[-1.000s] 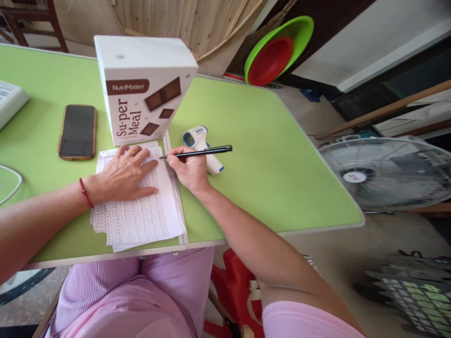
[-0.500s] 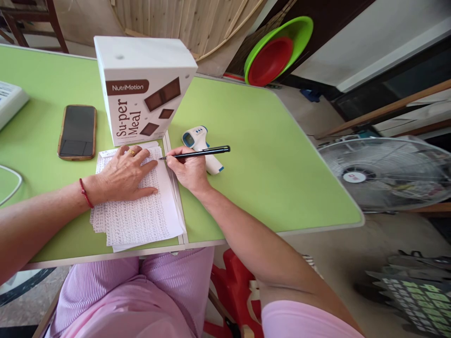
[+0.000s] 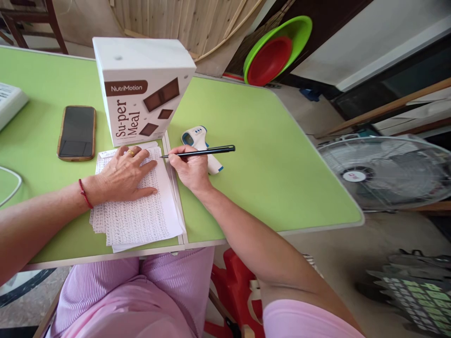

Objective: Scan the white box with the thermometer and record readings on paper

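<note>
Sheets of paper (image 3: 141, 218) covered in rows of handwriting lie in a loose stack near the front edge of the green table. My left hand (image 3: 125, 176) rests flat on them with its fingers spread. In my right hand (image 3: 192, 169) is a black pen (image 3: 214, 150), pinched between thumb and fingers, its tip by the right edge of the upper lines of writing. Just beyond that hand lies a white and blue infrared thermometer (image 3: 196, 137), partly hidden by the hand and pen. A white Su-per Meal box (image 3: 148, 101) stands upright behind the paper.
A phone (image 3: 76, 133) in a brown case lies left of the box. A white device (image 3: 10, 103) and a white cable (image 3: 16, 185) are at the table's left. Off the table's right side stands a fan (image 3: 384, 173); green and red basins (image 3: 299, 35) are behind.
My right hand and the pen have shifted slightly to the right, and the pen lies a little flatter. My left hand stays in place on the paper.
</note>
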`<state>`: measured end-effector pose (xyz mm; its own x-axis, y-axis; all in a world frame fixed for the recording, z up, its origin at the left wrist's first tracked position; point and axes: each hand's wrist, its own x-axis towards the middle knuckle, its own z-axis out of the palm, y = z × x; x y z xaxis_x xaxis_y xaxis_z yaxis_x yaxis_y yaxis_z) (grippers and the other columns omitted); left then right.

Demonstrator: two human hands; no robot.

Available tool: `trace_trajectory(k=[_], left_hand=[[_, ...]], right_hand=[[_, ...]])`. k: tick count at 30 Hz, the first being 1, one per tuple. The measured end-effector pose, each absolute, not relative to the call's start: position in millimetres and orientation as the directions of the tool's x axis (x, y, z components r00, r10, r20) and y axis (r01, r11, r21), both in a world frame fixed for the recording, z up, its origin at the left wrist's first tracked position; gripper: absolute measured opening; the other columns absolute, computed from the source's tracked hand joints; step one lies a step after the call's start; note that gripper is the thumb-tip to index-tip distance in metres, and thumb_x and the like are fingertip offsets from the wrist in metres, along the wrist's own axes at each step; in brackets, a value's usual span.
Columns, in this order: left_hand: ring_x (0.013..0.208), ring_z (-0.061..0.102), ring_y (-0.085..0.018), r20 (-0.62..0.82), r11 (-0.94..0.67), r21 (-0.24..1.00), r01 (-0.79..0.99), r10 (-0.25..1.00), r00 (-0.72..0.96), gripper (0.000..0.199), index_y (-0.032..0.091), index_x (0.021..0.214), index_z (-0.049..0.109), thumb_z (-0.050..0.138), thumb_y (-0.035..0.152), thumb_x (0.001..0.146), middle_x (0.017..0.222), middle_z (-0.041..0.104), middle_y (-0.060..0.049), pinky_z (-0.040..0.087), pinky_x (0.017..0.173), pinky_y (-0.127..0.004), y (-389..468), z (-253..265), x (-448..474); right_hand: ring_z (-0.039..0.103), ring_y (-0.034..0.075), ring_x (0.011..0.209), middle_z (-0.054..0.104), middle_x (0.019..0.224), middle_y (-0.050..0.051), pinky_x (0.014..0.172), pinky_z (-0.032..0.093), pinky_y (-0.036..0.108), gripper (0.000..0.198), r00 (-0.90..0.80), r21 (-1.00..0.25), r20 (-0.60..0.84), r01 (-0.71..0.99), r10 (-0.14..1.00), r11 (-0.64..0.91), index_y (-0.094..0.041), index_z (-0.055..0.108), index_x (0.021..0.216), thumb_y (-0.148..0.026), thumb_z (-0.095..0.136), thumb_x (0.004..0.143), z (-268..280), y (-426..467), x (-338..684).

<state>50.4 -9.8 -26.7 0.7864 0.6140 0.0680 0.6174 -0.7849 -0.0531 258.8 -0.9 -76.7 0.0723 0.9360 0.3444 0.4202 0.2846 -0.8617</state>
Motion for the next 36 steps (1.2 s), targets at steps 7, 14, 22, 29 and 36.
trace_trajectory(k=[7, 14, 22, 29, 36], left_hand=[[0.109, 0.055, -0.037, 0.063, -0.785, -0.073, 0.615, 0.612, 0.789, 0.058, 0.015, 0.13, 0.062, 0.059, 0.06, 0.094, 0.124, 0.059, -0.018, 0.043, 0.096, -0.052, -9.5, -26.4, 50.4], [0.109, 0.054, -0.037, 0.08, -0.789, -0.048, 0.612, 0.608, 0.79, 0.056, 0.015, 0.128, 0.063, 0.061, 0.058, 0.093, 0.123, 0.059, -0.019, 0.043, 0.094, -0.053, -9.5, -27.2, 50.0], [0.112, 0.054, -0.038, 0.06, -0.788, -0.051, 0.613, 0.61, 0.79, 0.058, 0.014, 0.131, 0.062, 0.06, 0.059, 0.094, 0.125, 0.058, -0.02, 0.043, 0.097, -0.054, -9.7, -26.3, 51.1], [0.11, 0.053, -0.038, 0.084, -0.792, -0.06, 0.608, 0.603, 0.794, 0.058, 0.014, 0.13, 0.062, 0.06, 0.059, 0.094, 0.124, 0.059, -0.019, 0.043, 0.095, -0.053, -9.6, -28.4, 49.8], [0.111, 0.054, -0.038, 0.059, -0.79, -0.063, 0.609, 0.607, 0.793, 0.058, 0.014, 0.131, 0.062, 0.059, 0.059, 0.095, 0.125, 0.059, -0.019, 0.043, 0.097, -0.054, -9.7, -26.2, 50.3]], right_hand=[[0.057, 0.014, 0.057, 0.066, 0.064, -0.002, 0.054, 0.05, 0.027, 0.005, 0.067, -0.867, 0.337, 0.41, 0.939, 0.282, -0.022, 0.065, 0.073, -0.026, 0.064, 0.076, -77.1, -0.6, 259.2], [0.057, 0.014, 0.057, 0.068, 0.065, -0.001, 0.054, 0.049, 0.027, 0.008, 0.065, -0.861, 0.334, 0.426, 0.94, 0.276, -0.023, 0.066, 0.074, -0.03, 0.064, 0.076, -77.7, -0.4, 259.5], [0.057, 0.013, 0.057, 0.066, 0.064, -0.001, 0.054, 0.05, 0.027, 0.008, 0.056, -0.863, 0.332, 0.42, 0.942, 0.279, -0.022, 0.066, 0.074, -0.029, 0.063, 0.076, -77.4, -0.4, 259.1], [0.057, 0.013, 0.056, 0.066, 0.064, -0.002, 0.054, 0.05, 0.027, 0.007, 0.08, -0.863, 0.34, 0.422, 0.937, 0.277, -0.022, 0.065, 0.073, -0.028, 0.064, 0.077, -78.9, 0.4, 260.0], [0.058, 0.014, 0.057, 0.066, 0.064, -0.002, 0.055, 0.051, 0.028, 0.005, 0.072, -0.853, 0.339, 0.444, 0.938, 0.274, -0.022, 0.065, 0.073, -0.026, 0.064, 0.076, -77.4, 0.5, 259.9]])
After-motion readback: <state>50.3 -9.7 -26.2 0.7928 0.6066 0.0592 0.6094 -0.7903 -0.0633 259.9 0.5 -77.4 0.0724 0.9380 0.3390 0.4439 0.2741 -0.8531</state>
